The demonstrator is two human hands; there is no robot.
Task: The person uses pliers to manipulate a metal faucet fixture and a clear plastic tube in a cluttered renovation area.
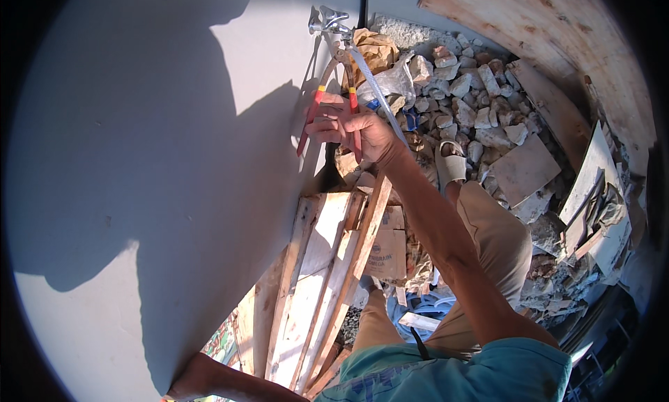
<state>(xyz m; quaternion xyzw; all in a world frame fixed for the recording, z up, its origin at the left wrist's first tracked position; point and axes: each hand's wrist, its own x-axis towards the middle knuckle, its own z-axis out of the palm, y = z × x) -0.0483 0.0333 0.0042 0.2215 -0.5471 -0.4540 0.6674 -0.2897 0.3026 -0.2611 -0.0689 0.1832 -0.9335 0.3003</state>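
My right hand (pixel 369 130) is closed round the long red handles of a pair of pliers (pixel 352 101). Yellow bands mark the tops of the handles, which stand apart in a narrow V. Its metal jaws point up at a shiny tap (pixel 331 20) on the grey wall and meet the fitting just below it; whether they grip it, I cannot tell. From that fitting a pale flexible hose (pixel 376 88) runs down to the right, passing behind my wrist. Low at the left, my left hand (pixel 187 380) is against the wall's edge, its fingers hidden.
Broken stones (pixel 474 99) cover the ground at the right, with crumpled brown paper (pixel 376 50) beside the tap. Wooden planks (pixel 313 283) lean along the wall near me, next to a cardboard piece (pixel 387 252). A large curved board (pixel 543 26) stands at the far right.
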